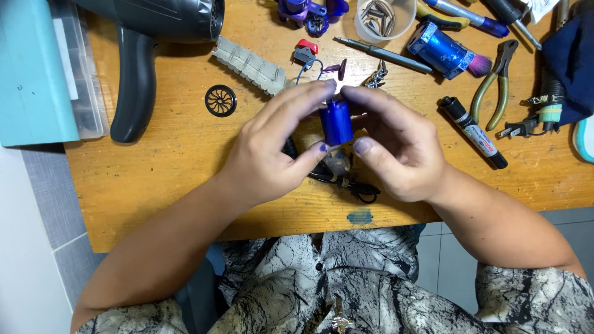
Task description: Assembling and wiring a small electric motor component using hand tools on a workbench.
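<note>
Our left hand (272, 148) and right hand (396, 148) pinching a small blue motor cylinder (336, 122) between fingertips, above the wooden bench (173, 167), dark hair dryer (142, 37) upper-left of the cylinder, marker (473, 132) to its right

Small blue cylinder (336, 124), looks like a motor housing, glossy plastic or painted metal. I've got it upright, slightly tilted, pinched between both hands above the wooden bench: my left hand (278, 145) has a fingertip on the top edge and the thumb at its lower left side; my right hand (396, 145) has a fingertip on top and the thumb at the lower right. Bottom end hidden behind my thumbs.
</note>
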